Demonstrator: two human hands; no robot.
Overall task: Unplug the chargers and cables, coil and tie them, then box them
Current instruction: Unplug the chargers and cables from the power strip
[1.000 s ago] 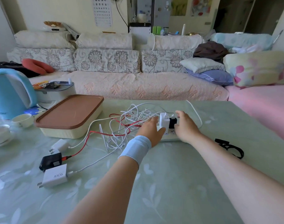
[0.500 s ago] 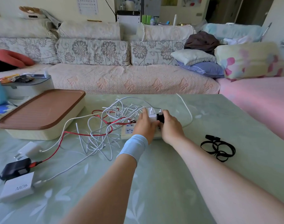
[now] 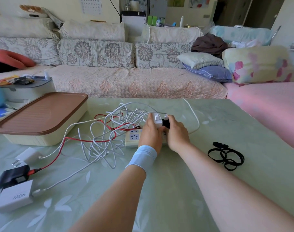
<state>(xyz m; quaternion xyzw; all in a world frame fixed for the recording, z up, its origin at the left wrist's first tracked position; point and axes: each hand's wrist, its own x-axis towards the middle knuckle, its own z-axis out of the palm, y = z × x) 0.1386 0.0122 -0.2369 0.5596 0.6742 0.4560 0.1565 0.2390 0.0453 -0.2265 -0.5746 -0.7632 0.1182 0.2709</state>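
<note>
Head, power strip (image 3: 134, 137) left-right, left hand (image 3: 150, 132), right hand (image 3: 177, 133) gripping chargers (image 3: 158, 121)

— How did your light look?
— Bright and soft. Daylight filled the room and washed out the pink bed (image 3: 268, 104) on your right, while the doorway (image 3: 230, 12) behind it was dark.
— Shadows? Glare?
— Only faint shadows under the box (image 3: 42, 136) and the cables (image 3: 99, 141). The table (image 3: 159, 190) carried a pale sheen at its far edge.
— Sharpness?
— Your left hand (image 3: 150, 131) on the white charger (image 3: 157, 120) and your right hand (image 3: 176, 133) on the black charger (image 3: 166, 123) were crisp. The white block (image 3: 13, 196) at the lower left was smeared, and your forearms (image 3: 235, 198) ballooned at the bottom edge.
</note>
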